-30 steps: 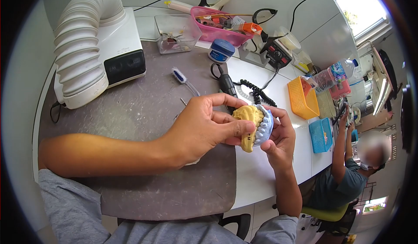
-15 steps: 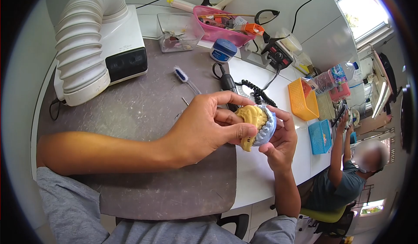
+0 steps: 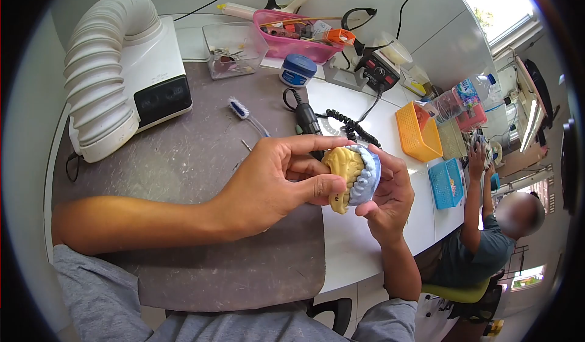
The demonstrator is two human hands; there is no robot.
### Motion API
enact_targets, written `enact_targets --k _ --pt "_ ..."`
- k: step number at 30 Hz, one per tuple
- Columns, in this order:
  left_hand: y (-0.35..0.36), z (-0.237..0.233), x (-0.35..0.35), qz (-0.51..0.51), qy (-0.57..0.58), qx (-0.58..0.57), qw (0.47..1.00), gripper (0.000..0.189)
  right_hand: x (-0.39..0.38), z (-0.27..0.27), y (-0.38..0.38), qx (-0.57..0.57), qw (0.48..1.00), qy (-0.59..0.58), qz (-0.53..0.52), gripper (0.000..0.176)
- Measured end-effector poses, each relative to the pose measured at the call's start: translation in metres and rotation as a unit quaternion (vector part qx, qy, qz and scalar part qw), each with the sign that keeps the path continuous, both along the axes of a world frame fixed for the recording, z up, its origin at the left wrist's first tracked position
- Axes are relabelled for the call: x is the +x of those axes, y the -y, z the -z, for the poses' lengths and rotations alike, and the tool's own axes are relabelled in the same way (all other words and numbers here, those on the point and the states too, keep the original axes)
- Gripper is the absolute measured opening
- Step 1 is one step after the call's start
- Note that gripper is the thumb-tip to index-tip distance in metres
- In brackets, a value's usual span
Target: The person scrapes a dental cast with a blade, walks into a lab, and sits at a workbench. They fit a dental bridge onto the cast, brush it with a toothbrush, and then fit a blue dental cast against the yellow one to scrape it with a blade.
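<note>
Two dental casts are held together, teeth against teeth, above the right edge of the grey mat. My left hand (image 3: pixel 274 180) is closed on the yellow dental cast (image 3: pixel 342 170), with the thumb on its near side and the index finger over the top. My right hand (image 3: pixel 390 199) grips the blue dental cast (image 3: pixel 368 180) from the right, its fingers partly hidden behind it. Small dark marks show on the yellow cast's lower part. Just behind my left hand lie a toothbrush (image 3: pixel 248 116) and a black handpiece (image 3: pixel 306 117) with a coiled cord.
A white machine with a ribbed hose (image 3: pixel 100 74) stands at left on the grey mat (image 3: pixel 244 269). Behind are a clear box (image 3: pixel 234 49), a blue jar (image 3: pixel 298 70), a pink basket (image 3: pixel 292 45) and a control box (image 3: pixel 378 72). Orange (image 3: pixel 419 132) and blue baskets (image 3: pixel 446 184) stand right, near a seated person (image 3: pixel 472 250).
The paired casts have turned slightly, so more of the row of teeth faces me. The surroundings have shifted a little left in view. Both hands keep their hold.
</note>
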State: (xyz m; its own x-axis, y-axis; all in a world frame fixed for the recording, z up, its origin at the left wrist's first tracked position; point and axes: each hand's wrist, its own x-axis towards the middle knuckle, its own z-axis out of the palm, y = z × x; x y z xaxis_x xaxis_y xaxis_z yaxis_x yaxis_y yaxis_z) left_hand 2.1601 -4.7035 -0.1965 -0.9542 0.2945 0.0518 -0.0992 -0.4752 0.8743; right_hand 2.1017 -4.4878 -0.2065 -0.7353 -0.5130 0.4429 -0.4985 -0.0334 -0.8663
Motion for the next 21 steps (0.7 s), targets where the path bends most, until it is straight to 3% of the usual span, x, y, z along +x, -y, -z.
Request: enact_targets --k 5,21 --pt "-0.0001 0.0014 -0.002 0.013 -0.028 -0.028 0.999 0.059 -0.0032 -0.0011 -0.0029 0.039 0.997 -0.069 -0.003 0.085" --pt "-0.0008 -0.0002 -0.0011 0.009 -0.033 -0.052 0.998 0.058 -0.0044 -0.002 -0.0029 0.06 0.994 -0.095 -0.003 0.081"
